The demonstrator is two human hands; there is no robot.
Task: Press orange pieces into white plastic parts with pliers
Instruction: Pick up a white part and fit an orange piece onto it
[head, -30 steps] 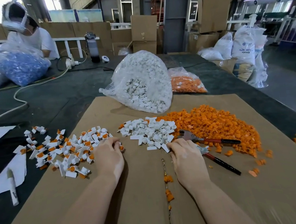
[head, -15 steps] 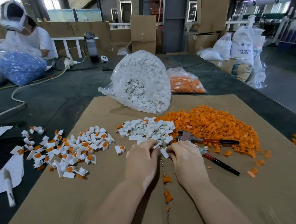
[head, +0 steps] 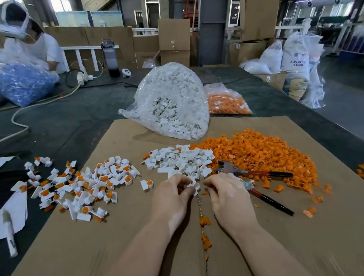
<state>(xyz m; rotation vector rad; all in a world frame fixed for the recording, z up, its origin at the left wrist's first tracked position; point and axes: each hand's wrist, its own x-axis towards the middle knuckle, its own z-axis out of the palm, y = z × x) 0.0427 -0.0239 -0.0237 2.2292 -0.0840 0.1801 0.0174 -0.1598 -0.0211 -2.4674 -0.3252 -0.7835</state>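
Head view, single entry.

Left hand (head: 171,197): fingers curled, tips pinching a white part (head: 195,185) at the near edge of the white pile (head: 180,160).

Right hand (head: 228,191): fingers bent inward toward the left, tips close to the same part; whether it holds an orange piece cannot be told, the fingertips hide it.

Pliers (head: 248,183): on the cardboard (head: 76,250) just right of the right hand, head beside its knuckles, red-and-black handles splayed away to the right and toward the near edge. Part of the head is covered by the hand. The right hand is much the nearer; judged the one to take them.

Orange heap (head: 256,152): beyond and right of the right hand, touching the white pile.

Finished pieces (head: 87,186): white with orange set in, scattered left of the left hand, well apart.

Bag of white parts (head: 173,102): beyond both hands; an orange bag (head: 226,101) behind it.

Marker (head: 9,232): far left on paper, on the counter (head: 66,118).

Loose orange bits (head: 204,222): between the wrists, along the cardboard seam.
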